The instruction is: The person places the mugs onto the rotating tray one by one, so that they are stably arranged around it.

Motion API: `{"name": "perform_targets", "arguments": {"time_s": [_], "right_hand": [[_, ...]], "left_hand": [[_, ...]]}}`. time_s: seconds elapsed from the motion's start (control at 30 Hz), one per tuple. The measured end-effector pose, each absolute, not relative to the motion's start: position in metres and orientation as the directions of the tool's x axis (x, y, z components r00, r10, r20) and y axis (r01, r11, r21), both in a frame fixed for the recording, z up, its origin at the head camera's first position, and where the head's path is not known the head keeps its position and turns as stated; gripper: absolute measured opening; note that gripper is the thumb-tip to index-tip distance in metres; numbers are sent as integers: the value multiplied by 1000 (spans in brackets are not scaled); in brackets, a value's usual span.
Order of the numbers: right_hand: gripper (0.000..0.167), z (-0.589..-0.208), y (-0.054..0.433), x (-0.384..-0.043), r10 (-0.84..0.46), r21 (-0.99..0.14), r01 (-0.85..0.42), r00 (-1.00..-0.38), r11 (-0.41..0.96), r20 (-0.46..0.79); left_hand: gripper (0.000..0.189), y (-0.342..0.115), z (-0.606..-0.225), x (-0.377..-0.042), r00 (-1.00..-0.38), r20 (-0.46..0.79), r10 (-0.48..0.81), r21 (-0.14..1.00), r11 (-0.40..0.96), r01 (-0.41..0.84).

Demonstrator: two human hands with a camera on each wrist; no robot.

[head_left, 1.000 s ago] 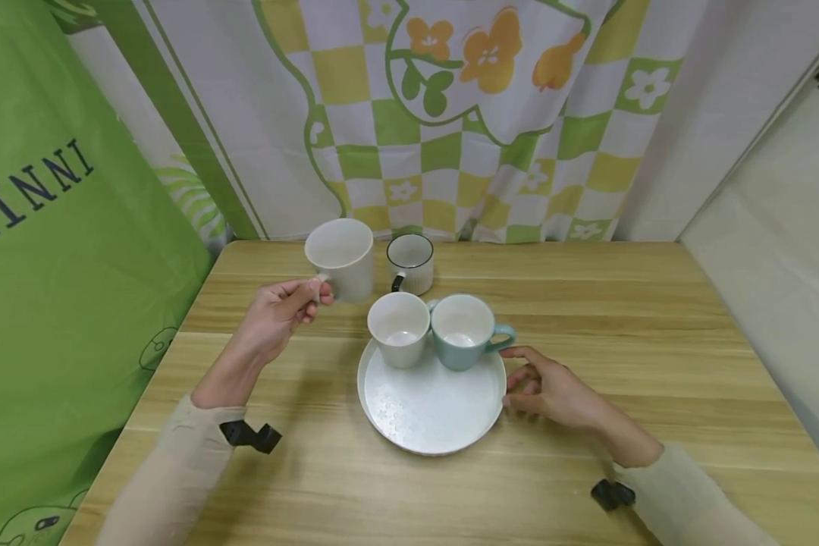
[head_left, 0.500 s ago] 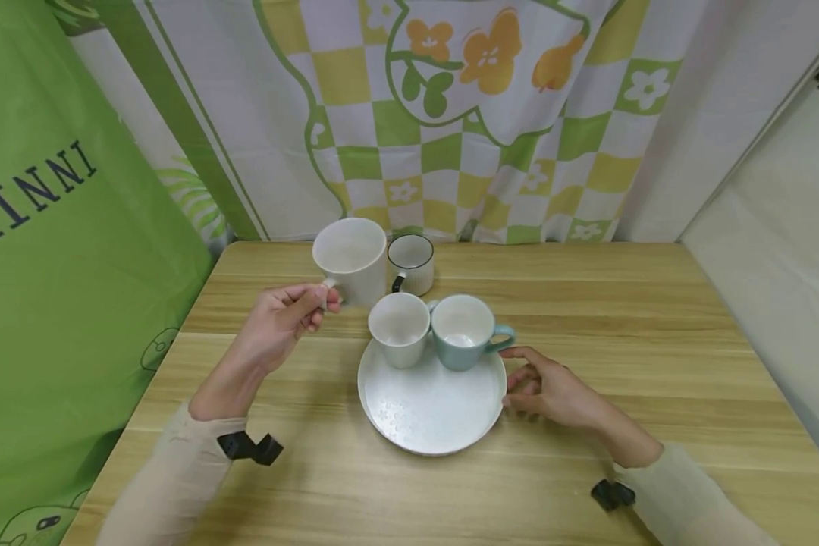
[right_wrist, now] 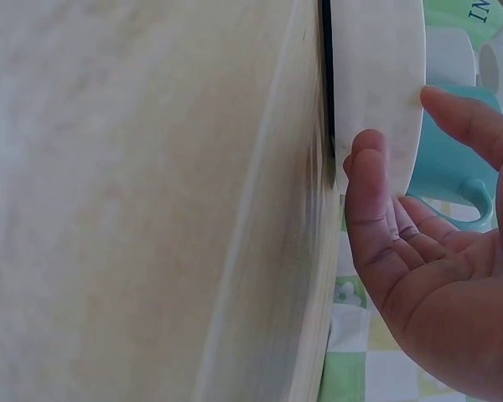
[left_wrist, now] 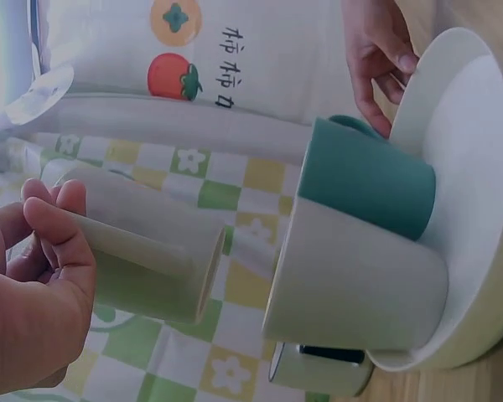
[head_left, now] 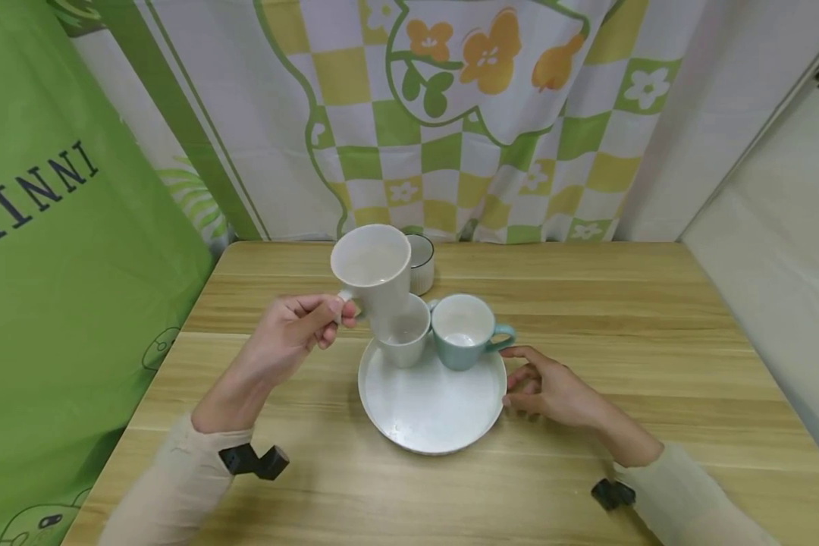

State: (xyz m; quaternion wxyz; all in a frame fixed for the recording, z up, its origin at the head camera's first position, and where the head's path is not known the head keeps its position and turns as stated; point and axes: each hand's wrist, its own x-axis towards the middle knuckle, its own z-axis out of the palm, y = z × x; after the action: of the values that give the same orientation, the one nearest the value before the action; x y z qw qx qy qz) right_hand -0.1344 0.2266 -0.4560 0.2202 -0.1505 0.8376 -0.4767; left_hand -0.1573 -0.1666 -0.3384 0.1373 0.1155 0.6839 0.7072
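My left hand (head_left: 300,330) pinches the handle of a large white mug (head_left: 371,265), held up in the air left of the tray. In the head view this mug overlaps a white cup (head_left: 406,345) and partly hides it. That cup and a teal mug (head_left: 462,356) stand upright side by side on the back part of a round white tray (head_left: 430,425). At the tray's right edge my right hand (head_left: 553,387) holds the rim, thumb and curved fingers against it (right_wrist: 381,75). The teal mug's handle points right, just above those fingers.
Behind the tray stands a small white mug with a black rim (head_left: 422,265), partly hidden by the raised mug. Everything rests on a wooden table (head_left: 587,303). A checked curtain (head_left: 464,167) hangs at its back edge and green cloth (head_left: 75,265) at the left.
My left hand has carried the large white mug right and slightly nearer; it now overlaps the white cup and the black-rimmed mug in the head view. The right hand and tray stay put.
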Motion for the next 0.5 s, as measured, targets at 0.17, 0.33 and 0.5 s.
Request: {"name": "perform_targets", "arguments": {"time_s": [0.17,0.33,0.5], "right_hand": [[75,-455,227,-134,-461,-866,-40,-858,499,-226],[75,-455,228,-135,-465,-864,-46,-856,501,-224],[76,-457,229,-136,-479,-862,-55,-848,503,-226]], "left_hand": [[19,-160,-338,-150,-925,-1,381,1000,6,2],[18,-153,-338,-142,-916,-6,400,998,61,20],[23,-148,-338,-136,-892,23,452,997,61,56]]}}
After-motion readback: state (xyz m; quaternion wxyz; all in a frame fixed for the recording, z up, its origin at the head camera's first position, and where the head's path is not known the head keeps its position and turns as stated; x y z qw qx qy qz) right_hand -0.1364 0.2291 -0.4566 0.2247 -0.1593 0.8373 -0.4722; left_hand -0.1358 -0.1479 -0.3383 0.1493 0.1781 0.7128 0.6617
